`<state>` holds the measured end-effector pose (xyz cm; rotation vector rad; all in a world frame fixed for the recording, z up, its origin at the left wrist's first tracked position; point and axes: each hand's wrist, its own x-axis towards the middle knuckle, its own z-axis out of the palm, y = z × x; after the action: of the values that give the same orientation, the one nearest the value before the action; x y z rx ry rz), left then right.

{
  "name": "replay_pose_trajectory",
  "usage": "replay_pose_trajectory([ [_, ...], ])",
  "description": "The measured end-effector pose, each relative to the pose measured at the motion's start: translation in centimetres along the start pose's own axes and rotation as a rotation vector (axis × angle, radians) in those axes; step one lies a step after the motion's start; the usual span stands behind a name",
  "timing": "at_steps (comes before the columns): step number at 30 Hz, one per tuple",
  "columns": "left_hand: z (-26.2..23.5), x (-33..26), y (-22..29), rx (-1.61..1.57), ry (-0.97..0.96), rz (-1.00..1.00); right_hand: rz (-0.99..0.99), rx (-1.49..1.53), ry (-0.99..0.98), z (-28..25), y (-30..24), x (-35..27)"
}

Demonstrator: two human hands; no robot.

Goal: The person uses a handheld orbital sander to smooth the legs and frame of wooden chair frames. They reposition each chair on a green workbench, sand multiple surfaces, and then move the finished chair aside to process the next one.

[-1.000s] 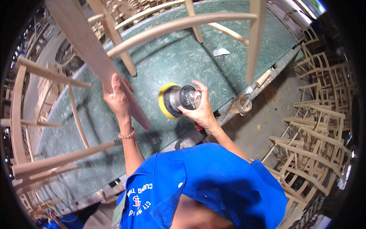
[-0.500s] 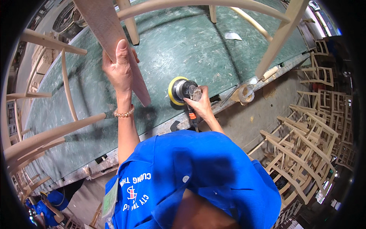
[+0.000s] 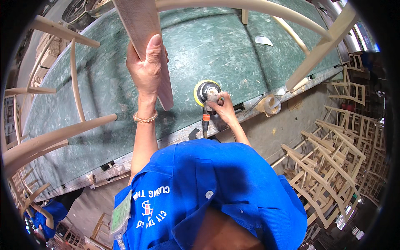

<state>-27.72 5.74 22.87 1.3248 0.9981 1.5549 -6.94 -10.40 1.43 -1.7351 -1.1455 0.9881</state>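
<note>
My left hand (image 3: 146, 71) is wrapped round a flat, tapered wooden chair leg (image 3: 165, 89), thumb along its upper face. The leg slants over the green worktable, its narrow end pointing toward me. To the right, my right hand (image 3: 224, 107) has its fingers curled round the top of a round power sander (image 3: 207, 93) with a yellow-rimmed pad. The sander is at the table's near edge, and its orange-banded hose connection (image 3: 206, 117) points toward my body. A curved wooden rail (image 3: 246, 5) of a chair frame runs beyond both hands. Whether the leg joins that rail is hard to see.
The green table (image 3: 200, 54) carries a white scrap (image 3: 263, 41) and more chair legs (image 3: 58, 135) at left. A tape roll (image 3: 273, 105) sits at the near edge. Stacked chair frames (image 3: 329, 166) stand on the floor at right. Another person (image 3: 50, 216) is at lower left.
The whole view has shifted slightly. My left hand and the chair leg are a little farther right. The sander has turned, so its hose connection now points more straight toward me.
</note>
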Motion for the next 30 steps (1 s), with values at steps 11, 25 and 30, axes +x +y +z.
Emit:
replay_pose_trajectory([
  [11,-0.2,-0.4,-1.1,0.018,0.018,0.028,-0.044,-0.102,0.036,0.0,-0.4,0.1],
  [25,-0.1,-0.1,-1.1,-0.001,-0.009,0.054,0.045,-0.154,0.092,0.5,-1.8,-1.0],
  [30,-0.2,0.2,-1.6,0.010,-0.012,0.078,-0.029,0.043,0.142,1.6,-1.6,-0.8],
])
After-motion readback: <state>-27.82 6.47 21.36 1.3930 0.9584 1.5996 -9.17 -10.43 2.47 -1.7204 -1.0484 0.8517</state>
